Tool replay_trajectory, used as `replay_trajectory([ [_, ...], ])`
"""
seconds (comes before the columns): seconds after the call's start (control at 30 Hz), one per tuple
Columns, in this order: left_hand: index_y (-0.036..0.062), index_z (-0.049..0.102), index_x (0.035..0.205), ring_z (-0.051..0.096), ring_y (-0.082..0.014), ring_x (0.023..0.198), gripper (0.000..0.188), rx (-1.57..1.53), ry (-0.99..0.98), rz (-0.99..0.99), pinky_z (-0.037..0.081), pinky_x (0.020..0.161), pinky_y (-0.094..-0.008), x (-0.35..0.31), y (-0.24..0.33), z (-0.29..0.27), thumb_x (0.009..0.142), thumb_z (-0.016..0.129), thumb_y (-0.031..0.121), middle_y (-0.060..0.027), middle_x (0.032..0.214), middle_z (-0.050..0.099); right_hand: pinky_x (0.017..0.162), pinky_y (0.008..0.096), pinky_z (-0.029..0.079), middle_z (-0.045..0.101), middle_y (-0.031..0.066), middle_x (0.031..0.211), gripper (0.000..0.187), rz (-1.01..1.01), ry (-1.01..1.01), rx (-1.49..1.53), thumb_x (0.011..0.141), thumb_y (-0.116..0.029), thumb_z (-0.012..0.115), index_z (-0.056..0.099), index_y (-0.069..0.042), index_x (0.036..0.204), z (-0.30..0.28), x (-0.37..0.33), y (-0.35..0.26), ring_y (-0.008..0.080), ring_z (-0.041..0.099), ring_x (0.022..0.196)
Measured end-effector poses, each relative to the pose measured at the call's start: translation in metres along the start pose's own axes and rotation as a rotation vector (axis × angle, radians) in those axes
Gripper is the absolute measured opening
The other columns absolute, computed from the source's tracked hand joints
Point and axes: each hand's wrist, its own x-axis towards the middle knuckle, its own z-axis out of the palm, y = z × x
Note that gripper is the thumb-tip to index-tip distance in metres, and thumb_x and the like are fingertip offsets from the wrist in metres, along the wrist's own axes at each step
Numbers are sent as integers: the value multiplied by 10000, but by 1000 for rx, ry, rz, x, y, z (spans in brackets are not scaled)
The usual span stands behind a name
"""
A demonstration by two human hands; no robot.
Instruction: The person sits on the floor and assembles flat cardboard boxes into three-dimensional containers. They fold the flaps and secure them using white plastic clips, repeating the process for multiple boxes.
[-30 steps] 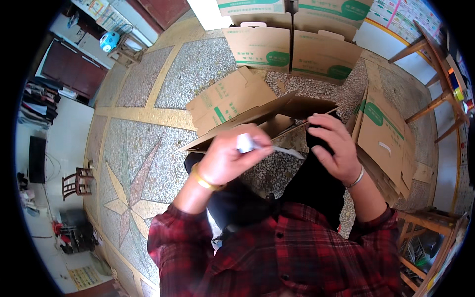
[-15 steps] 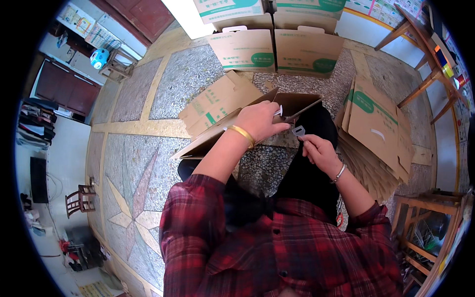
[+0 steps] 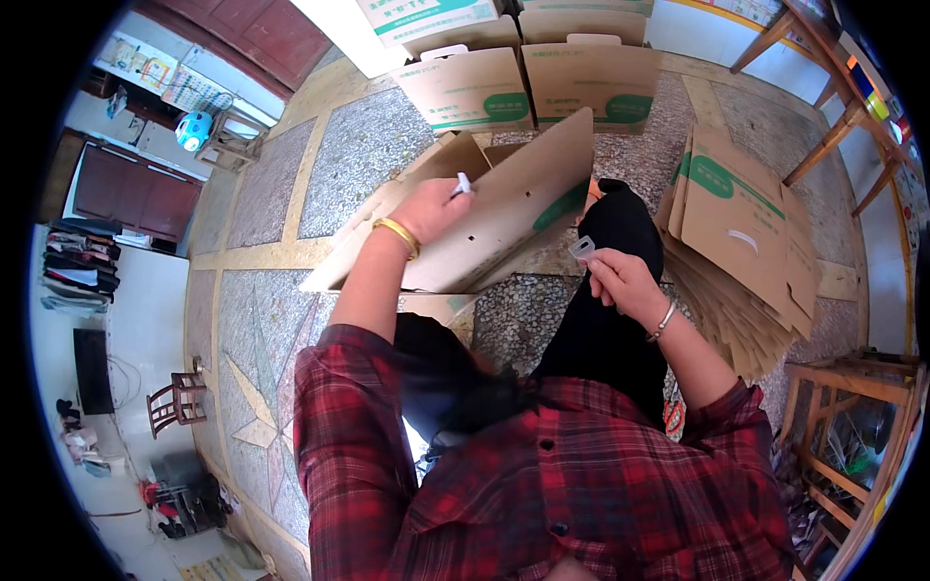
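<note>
White plastic piece (image 3: 463, 182): held in the left hand (image 3: 431, 208), which is located toward 11 o'clock from the centre of the view. The fingers of this hand are curled closed, and the piece is left protruding past the thumb side. The right hand (image 3: 623, 279) is positioned at 3 o'clock. A clear plastic piece (image 3: 581, 248), formed with an opening, is pinched between its thumb and fingertips, with the other fingers folded in. A gold bracelet (image 3: 398, 235) is worn on the left wrist and a silver bracelet (image 3: 662, 321) on the right.

The carton (image 3: 504, 218) is located at 12 to 1 o'clock, between the hands and ahead of the person's knees. Its near panel is tilted and is pierced by small dark holes; a green patch is printed near its right end. The left hand is seen in front of this panel; whether contact is made cannot be told. The right hand is held apart from the carton.

The right leg, clothed in black trousers (image 3: 615, 349), is seen just beside the right hand. Flattened cartons (image 3: 736, 242) are stacked and fanned between 2 and 3 o'clock. Orange-handled scissors (image 3: 674, 414) are partly visible at 4 o'clock. Standing cartons (image 3: 465, 92), printed in green, are grouped at 12 to 1 o'clock, beyond the carton. A blue round object (image 3: 194, 130) is placed at 10 o'clock, and a small wooden chair (image 3: 177, 404) is seen at 8 o'clock.
</note>
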Motion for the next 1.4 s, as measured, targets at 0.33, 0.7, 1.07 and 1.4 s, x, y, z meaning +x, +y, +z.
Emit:
replay_trajectory([
  [0.33,10,597,1013,544,-105,813,370,-452,-57,-40,440,761,-254,-23,5,16,825,605,329,-38,859,613,643,221,421,564,25,791,149,-453,129,134,853,-98,551,598,-10,965,26,29,-19,88,508,685],
  [0.7,27,290,1350,374,-88,667,833,-612,-109,156,330,612,-203,-24,42,10,819,369,664,-13,941,496,564,209,421,571,18,752,168,-239,-117,554,870,-125,546,587,-13,988,43,39,-85,85,519,617],
  [1.07,54,561,932,539,-151,875,268,-438,-333,491,410,836,-292,-16,64,20,935,405,271,-42,873,584,474,196,398,552,16,728,259,-177,79,725,863,-109,549,557,-16,1105,51,47,-76,72,495,551],
  [1.4,35,524,1029,523,-176,828,270,-344,-143,447,419,777,-309,-21,61,26,941,391,254,-73,882,575,464,183,356,525,-15,671,250,-120,208,635,833,-100,595,583,7,1059,58,49,-66,43,457,543],
])
